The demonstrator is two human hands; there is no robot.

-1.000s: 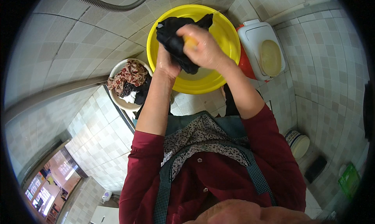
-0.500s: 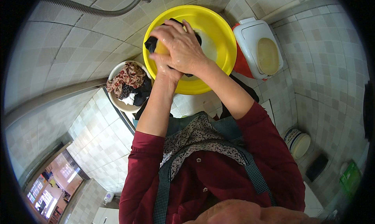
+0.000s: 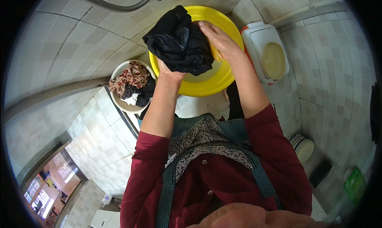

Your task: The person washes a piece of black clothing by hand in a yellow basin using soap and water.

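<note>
A bunched wet black garment is held up over the yellow basin. My left hand is under its near side, with most of the fingers hidden by the cloth. Along the garment's right edge, my right hand is closed round a yellow bar of soap, which shows below the fingers. Cloudy water lies in the basin beneath.
Left of the basin stands a pale tub of clothes, with a floral cloth on top. A white-lidded bin with red sides is close on the right. Above hangs a metal shower hose. A white bucket stands at lower right.
The black garment has come up out of the basin, turned into a larger bundle on my left hand. My right hand has moved off its top to the right with the soap.
</note>
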